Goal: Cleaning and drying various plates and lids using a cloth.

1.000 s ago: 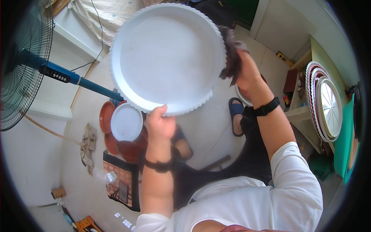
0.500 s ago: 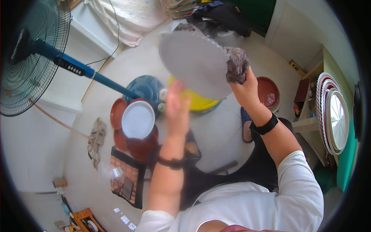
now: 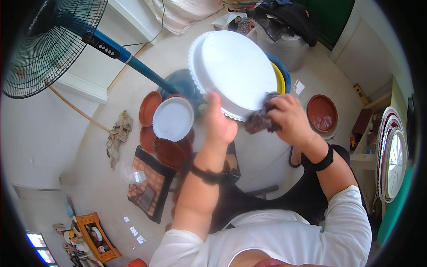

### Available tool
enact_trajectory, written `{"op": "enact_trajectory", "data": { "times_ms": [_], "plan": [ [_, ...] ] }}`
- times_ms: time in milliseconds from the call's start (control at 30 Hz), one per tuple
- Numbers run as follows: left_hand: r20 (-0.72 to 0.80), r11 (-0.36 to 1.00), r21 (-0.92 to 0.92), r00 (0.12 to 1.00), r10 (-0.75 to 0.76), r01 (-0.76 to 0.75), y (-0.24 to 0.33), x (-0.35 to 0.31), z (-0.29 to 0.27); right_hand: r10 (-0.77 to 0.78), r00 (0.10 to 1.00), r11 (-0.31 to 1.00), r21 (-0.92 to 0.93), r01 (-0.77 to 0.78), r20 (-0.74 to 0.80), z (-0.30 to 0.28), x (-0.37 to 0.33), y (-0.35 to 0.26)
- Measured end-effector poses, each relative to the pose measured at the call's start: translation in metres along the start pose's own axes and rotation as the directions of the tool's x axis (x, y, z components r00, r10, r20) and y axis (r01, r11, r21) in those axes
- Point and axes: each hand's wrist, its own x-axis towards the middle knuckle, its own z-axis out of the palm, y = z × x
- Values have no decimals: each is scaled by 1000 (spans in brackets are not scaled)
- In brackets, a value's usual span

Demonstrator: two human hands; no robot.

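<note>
A large white round saucer [image 3: 235, 71] with a scalloped rim is held up in front of me, tilted. My left hand [image 3: 220, 124] grips its near left rim, the thumb up along the side and the other fingers largely hidden. Bunched in my right hand [image 3: 289, 118] is a greyish-brown cloth [image 3: 259, 120], slightly blurred, against the saucer's near right edge. Behind the saucer, a yellow basin [image 3: 279, 79] inside a blue tub [image 3: 288, 73] is partly covered from view.
To the left, a smaller white saucer [image 3: 173, 120] lies among several terracotta saucers [image 3: 169, 153]. A standing fan [image 3: 142, 66] leans across the upper left. Another terracotta saucer [image 3: 322, 112] rests on the floor at right, near a wooden shelf [image 3: 362, 161] and stacked scalloped saucers [image 3: 393, 155].
The saucer has turned, its white face now bright toward me. My right hand with the cloth has come down to the near edge; my left hand now grips the rim.
</note>
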Motion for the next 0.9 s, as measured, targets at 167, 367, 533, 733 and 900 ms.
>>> {"op": "enact_trajectory", "data": {
  "times_ms": [167, 367, 533, 733, 900],
  "plan": [
    [-8, 982, 156, 994, 112, -110, 6, -10, 24, 581, 768, 783, 442, -437, -269, -12, -7, 43],
    [84, 960, -34, 958, -275, 278, -5, -18, 25, -52, 991, 994, 92, 63, -119, -1, 0, -30],
    [109, 963, 267, 991, -76, 44, -8, -27, 23, 352, 829, 929, 58, -364, -434, 8, 18, 38],
    [118, 963, 269, 993, -20, -13, -12, -29, 29, 728, 637, 681, 378, -628, -253, 22, 8, 62],
    [78, 987, 160, 997, -7, -5, -15, -15, 24, 343, 926, 890, 370, -268, -154, 25, -18, -29]
  ]
}}
